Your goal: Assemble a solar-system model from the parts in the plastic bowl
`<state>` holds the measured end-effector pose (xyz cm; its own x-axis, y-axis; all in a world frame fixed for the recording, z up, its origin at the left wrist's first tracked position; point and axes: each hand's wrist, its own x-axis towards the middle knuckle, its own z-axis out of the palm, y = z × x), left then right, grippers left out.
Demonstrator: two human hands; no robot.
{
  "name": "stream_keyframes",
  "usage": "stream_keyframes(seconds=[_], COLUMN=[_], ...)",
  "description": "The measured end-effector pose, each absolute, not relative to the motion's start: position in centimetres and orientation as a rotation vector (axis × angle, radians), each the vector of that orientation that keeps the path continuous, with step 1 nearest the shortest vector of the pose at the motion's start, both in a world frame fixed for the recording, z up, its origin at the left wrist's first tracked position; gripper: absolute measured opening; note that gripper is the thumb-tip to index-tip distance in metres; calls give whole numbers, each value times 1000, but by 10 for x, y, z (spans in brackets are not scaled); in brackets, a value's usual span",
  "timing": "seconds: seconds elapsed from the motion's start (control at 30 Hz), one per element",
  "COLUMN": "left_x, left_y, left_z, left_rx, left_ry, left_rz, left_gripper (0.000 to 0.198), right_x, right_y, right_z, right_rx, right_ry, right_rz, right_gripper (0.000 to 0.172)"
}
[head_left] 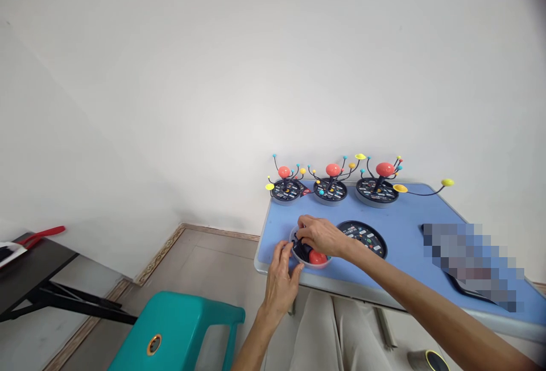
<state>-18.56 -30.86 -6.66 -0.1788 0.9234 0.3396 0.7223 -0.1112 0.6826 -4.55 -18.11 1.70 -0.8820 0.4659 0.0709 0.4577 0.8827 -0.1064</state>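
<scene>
Pale, bare wall fills the upper part of the frame, meeting a tiled floor at lower left. At right of centre stands a blue tabletop with a light edge; a teal stool is at the bottom left, and part of a dark folding table shows at the left edge. On the blue surface's right side lies an item too pixelated to name. Along its far edge stand three planet models — left, middle and right — each with curved arms and a red ball on top. Nearer, a dark printed disc lies partly under the right forearm. Beside it, near the front left corner, is a clear bowl. The left hand touches its left rim, thumb parted from fingers; the right hand bends its fingertips down inside — whether they pinch anything, I cannot tell. Within the bowl sit a loose red ball and small dark parts.
</scene>
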Motion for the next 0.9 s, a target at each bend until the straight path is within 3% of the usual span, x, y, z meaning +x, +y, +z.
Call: stream_keyframes(seconds=[0.13,0.27,0.4,0.43,0.57,0.67,0.9], left_x=[-178,-158,-126,-116,-69,-40,-30], left_y=[-307,-303,-310,-313,-321,-317,-295], left_z=[-53,-29,-11,-10,-11,-14,-24], left_rx=[1827,1917,1720,1606,1055,892,872], left_ry=[1934,1753,1482,1439,1235,1062,1010], left_rz=[1342,1544,1625,1631,1563,1475,1422], left_gripper=[48,30,28,29,33,36,38], right_x=[-26,-3,44,59,104,108,84], right_y=[-179,-202,-235,-242,-267,-277,-266], right_z=[24,38,45,43,20,4,-11], right_rx=[-664,-568,-641,-707,-1056,-1066,-1025], right_ry=[-2731,-2599,-2388,-2279,-1695,-1457,-1392], right_rz=[220,251,381,451,988,1331,1260], right_gripper=[26,24,18,14,35,37,34])
